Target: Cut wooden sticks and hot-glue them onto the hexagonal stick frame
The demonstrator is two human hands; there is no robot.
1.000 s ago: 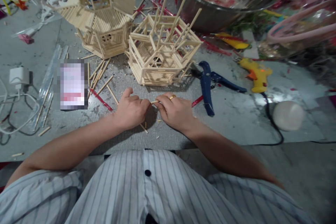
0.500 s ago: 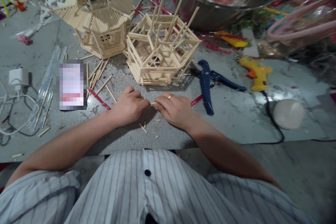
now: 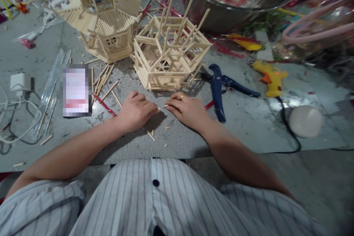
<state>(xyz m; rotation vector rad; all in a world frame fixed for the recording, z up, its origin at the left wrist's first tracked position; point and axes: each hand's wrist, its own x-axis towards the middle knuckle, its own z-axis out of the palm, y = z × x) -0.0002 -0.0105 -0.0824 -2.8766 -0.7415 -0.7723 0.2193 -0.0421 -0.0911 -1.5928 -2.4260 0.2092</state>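
Note:
My left hand is closed in a pinch, with the tip of a thin wooden stick showing at its fingertips. A small gap to the right, my right hand pinches another short wooden stick piece; a gold ring is on one finger. Most of both pieces is hidden by the fingers. Just beyond the hands stands an open hexagonal frame of wooden sticks, with several sticks jutting up from it. Small cut stick bits lie on the grey table below the hands.
Behind left rises a tiered stick pagoda. Loose sticks and a blurred-out phone lie left. To the right are blue cutters, a yellow glue gun with its cord, and a white round object. A metal bowl stands behind.
The fingertips were together at one stick; now they are apart, a stick end showing at each hand. My right hand has shifted slightly right.

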